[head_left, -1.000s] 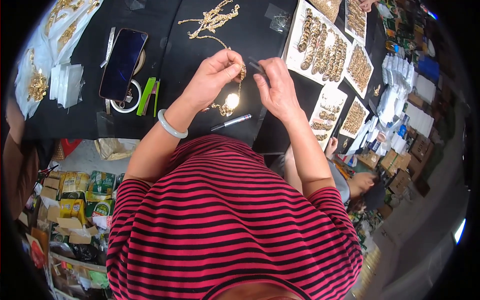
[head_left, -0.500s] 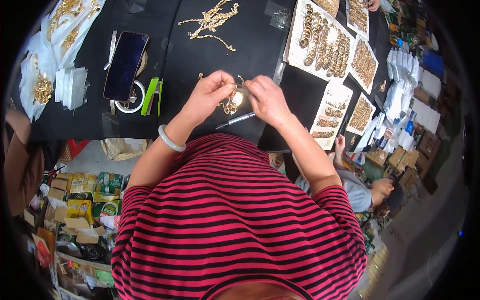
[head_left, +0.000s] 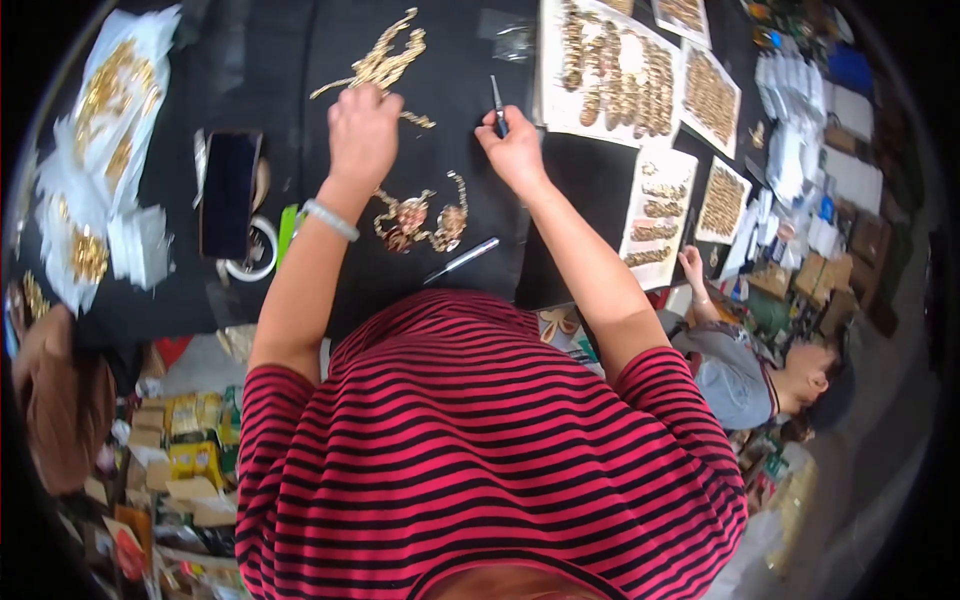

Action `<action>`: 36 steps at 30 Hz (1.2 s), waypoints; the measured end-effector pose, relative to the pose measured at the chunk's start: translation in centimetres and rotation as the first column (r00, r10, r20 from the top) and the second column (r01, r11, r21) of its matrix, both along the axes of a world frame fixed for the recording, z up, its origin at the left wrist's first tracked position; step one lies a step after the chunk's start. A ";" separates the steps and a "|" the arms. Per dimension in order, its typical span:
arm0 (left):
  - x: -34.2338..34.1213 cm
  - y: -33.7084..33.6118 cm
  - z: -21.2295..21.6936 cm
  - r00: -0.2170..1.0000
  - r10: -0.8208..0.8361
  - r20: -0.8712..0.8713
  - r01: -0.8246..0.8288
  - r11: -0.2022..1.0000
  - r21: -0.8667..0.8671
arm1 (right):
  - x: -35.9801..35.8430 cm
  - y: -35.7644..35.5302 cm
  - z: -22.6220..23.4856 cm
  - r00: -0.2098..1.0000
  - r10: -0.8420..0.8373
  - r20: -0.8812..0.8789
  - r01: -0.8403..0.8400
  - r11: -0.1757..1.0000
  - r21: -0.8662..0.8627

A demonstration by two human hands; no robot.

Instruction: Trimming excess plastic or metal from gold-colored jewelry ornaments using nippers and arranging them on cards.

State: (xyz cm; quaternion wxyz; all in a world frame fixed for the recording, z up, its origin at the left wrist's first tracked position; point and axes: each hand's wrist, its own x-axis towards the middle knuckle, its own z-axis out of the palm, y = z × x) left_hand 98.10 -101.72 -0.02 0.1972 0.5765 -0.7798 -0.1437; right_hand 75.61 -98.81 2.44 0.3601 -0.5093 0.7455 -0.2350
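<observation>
Gold chains [head_left: 385, 62] lie in a loose pile on the black tabletop, and my left hand [head_left: 362, 135] is at their near edge. Its fingers are bent and blurred, so whether they grip a chain is hidden. My right hand [head_left: 512, 150], to the right of the pile, is closed around slim, pointed metal tweezers [head_left: 497, 103] whose tip points away from me. Nearer my body, two gold chain pieces with round ornaments [head_left: 408, 218] rest on the table. A silver-and-black marker pen [head_left: 465, 258] lies just in front of me.
Left of my arm are a dark phone [head_left: 230, 190], a white tape roll [head_left: 258, 250] and a partly covered green stapler [head_left: 288, 228]. Plastic bags of gold pieces [head_left: 120, 90] lie farther left. Cards of gold jewellery [head_left: 610, 75] fill the right. A person in grey [head_left: 735, 385] sits at right.
My hands have parted: the left has gone up-left to the chain pile, the right holds tweezers away from me. The ornamented chain pieces they were handling now lie on the table.
</observation>
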 end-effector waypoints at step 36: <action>4.4 6.1 5.5 0.993 0.098 0.066 -0.108 0.978 0.176 | -14.2 -9.5 0.1 0.802 -0.205 -0.561 0.058 0.962 -0.267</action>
